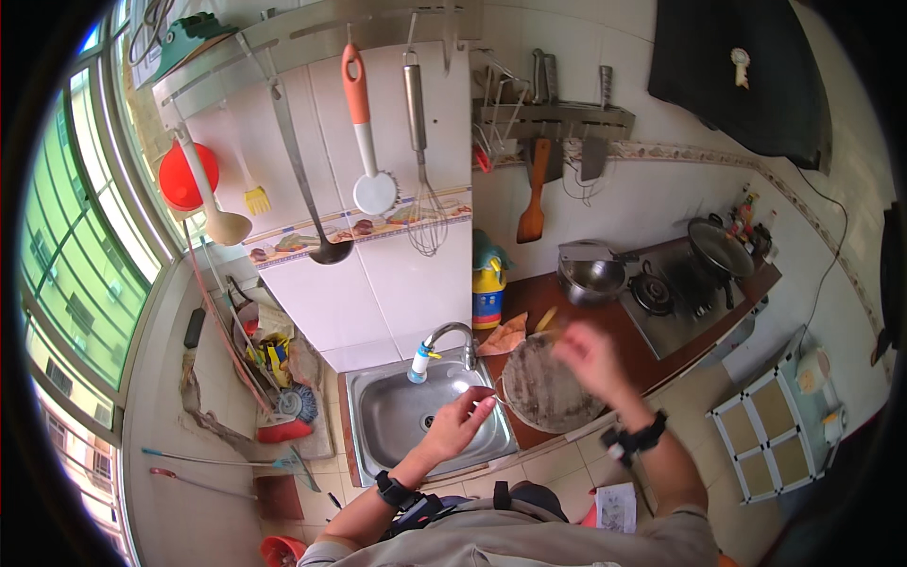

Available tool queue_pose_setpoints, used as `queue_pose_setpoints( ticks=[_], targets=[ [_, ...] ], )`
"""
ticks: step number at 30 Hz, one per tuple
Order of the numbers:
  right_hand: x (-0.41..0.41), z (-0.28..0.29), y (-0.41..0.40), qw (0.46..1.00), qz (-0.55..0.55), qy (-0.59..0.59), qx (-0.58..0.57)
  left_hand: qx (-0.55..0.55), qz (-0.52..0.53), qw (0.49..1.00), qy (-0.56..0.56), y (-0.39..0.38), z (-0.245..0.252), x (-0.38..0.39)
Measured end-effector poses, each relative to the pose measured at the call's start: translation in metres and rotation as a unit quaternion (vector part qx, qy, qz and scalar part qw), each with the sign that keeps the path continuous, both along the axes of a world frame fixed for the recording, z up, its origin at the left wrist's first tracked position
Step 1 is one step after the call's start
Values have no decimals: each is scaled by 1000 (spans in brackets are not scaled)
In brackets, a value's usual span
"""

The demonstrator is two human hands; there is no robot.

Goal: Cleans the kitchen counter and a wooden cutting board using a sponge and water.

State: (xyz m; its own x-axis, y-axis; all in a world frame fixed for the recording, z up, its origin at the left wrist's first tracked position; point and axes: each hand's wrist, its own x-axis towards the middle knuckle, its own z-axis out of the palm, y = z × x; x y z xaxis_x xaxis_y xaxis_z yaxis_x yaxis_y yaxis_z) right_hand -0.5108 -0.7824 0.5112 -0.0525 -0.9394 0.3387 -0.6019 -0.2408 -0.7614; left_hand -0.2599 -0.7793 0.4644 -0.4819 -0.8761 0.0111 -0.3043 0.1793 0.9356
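My left hand (pixel 459 425) hovers above the right side of a stainless steel sink (pixel 368 425), its thumb and fingers bent toward each other. Whether something thin is between them is not clear. Close to these fingertips is the edge of a round wooden chopping board (pixel 545 386), which has a thin metal loop at its side. Over the board's upper right part, my right hand (pixel 589 358) is blurred by motion, and what its curled fingers hold cannot be made out. An orange-brown cloth (pixel 504 335) and a yellowish elongated piece (pixel 545 319) lie behind the board.
A faucet with a blue-white filter (pixel 420 363) reaches over the sink. Farther right stand a metal bowl (pixel 592 280) with a cleaver across its top, a gas stove (pixel 684 298) and a wok (pixel 719 246). A yellow-and-blue bottle (pixel 488 294) stands against the wall. Utensils hang above, including a whisk (pixel 425 205).
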Motion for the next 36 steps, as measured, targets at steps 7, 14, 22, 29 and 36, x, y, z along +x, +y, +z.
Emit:
queue_pose_setpoints(
  ticks=[7, 14, 22, 29, 36],
  targets=[
    [-48, 185, -171, 920, 24, -272, -282, -26, 41, 994, -101, -22, -32, 22],
    [-53, 236, -327, 916, 62, -195, -344, 41, 46, 994, -92, -12, -43, 9],
    [-56, 216, -408, 993, -58, 41, -93, 107, 87, 984, -111, 12, -54, -3],
    [-48, 186, -313, 905, -200, 76, -367, 87, 45, 990, -103, 1, -72, -26],
    [-97, 33, -65, 843, 316, -429, 68, 58, -71, 986, -141, -16, -98, -43]
  ],
)
